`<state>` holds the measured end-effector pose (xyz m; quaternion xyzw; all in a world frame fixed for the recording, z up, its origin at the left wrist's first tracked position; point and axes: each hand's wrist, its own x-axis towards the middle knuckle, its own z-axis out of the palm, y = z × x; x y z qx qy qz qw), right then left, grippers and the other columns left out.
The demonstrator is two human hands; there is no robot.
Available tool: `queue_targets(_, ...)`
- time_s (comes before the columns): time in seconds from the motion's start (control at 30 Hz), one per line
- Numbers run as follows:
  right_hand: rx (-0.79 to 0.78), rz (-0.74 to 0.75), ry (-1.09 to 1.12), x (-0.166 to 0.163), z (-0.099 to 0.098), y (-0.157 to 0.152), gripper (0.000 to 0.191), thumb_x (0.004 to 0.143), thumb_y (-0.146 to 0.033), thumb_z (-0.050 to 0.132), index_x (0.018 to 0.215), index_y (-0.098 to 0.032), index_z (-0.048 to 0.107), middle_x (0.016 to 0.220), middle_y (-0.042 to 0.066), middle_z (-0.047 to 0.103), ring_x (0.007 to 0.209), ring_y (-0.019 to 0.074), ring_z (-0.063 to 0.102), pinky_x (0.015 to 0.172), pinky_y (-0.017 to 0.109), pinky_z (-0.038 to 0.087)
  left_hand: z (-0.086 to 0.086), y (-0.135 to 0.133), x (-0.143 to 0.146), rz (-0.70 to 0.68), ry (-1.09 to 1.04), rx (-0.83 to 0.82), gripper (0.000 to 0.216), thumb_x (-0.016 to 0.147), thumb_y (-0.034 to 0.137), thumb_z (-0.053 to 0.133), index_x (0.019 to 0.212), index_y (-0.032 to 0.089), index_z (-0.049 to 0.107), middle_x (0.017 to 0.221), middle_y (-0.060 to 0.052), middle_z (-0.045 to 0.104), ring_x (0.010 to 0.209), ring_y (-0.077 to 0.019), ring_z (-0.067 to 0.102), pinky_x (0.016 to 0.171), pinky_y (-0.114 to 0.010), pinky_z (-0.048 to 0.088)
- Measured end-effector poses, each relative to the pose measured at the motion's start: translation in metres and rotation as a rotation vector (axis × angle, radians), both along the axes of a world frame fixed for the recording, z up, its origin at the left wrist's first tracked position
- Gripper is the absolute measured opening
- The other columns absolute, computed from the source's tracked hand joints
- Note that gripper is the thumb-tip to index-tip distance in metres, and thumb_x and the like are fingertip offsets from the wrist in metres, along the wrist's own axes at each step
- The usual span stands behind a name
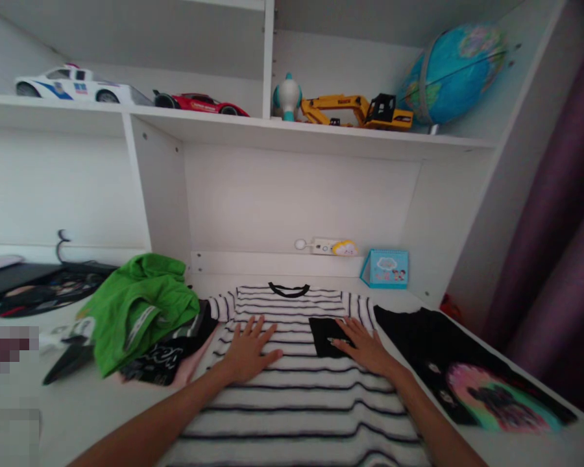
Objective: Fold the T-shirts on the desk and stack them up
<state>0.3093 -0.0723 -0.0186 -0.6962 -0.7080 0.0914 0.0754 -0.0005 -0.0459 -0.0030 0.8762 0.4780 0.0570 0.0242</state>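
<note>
A white T-shirt with dark stripes [292, 389] lies spread out on the white desk, its black collar toward the back. My left hand [250, 350] rests flat on the left side of its chest, fingers spread. On the other side, my right hand [363, 344] lies flat with fingers apart, partly over the black chest pocket [324, 337]. Small wrinkles run down the lower right of the shirt. Its bottom hem is out of view.
Left of the shirt sits a pile of clothes topped by a green garment [146, 305]. A black printed shirt [467, 363] lies at the right. Behind stand a blue desk calendar [388, 269] and a power strip [322, 246]. Toy cars and a globe [457, 74] occupy the shelf above.
</note>
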Motion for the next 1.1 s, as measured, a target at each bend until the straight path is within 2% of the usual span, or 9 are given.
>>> queue_targets(0.53,0.002,0.001,0.015,0.0026,-0.0044,0.0023,0.073,0.073,-0.071,0.021,0.134,-0.031,0.017,0.142,0.001,0.01,0.129,0.0242,0.005,0.099,0.057,0.007,-0.0025,0.0009,-0.0012,-0.01,-0.007,0.011,0.07,0.076,0.069,0.013,0.134,0.031,0.017,0.142,-0.007,0.012,0.128,-0.0323,0.005,0.097,-0.056,0.008)
queue_targets(1.1,0.03,0.009,0.019,0.0023,-0.0043,0.0011,0.071,0.074,-0.069,0.022,0.133,-0.03,0.02,0.142,0.002,0.014,0.129,0.0263,0.007,0.099,0.057,0.009,0.0022,-0.0027,0.0003,0.004,-0.017,-0.008,0.071,0.075,0.07,0.012,0.134,0.03,0.018,0.142,-0.008,0.013,0.128,-0.0319,0.006,0.097,-0.056,0.008)
